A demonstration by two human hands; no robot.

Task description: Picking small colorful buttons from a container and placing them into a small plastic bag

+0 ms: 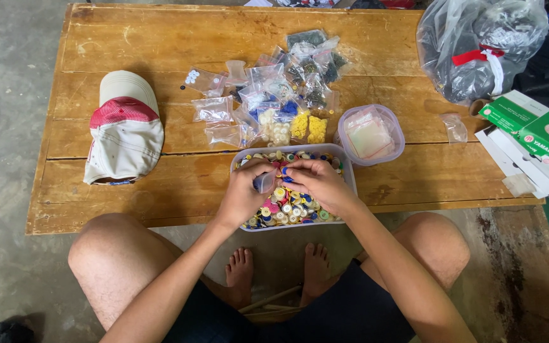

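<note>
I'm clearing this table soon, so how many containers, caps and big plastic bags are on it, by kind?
Clear plastic tubs: 2, the long tub of mixed buttons under the left hand and right hand, and the round tub of small empty bags
Caps: 1, the cap
Large clear plastic bags: 1, the knotted bag
Total: 4

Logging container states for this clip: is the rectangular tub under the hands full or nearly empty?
Full. The rectangular tub holds mixed coloured buttons heaped to about its rim, with no bare bottom showing.
</note>
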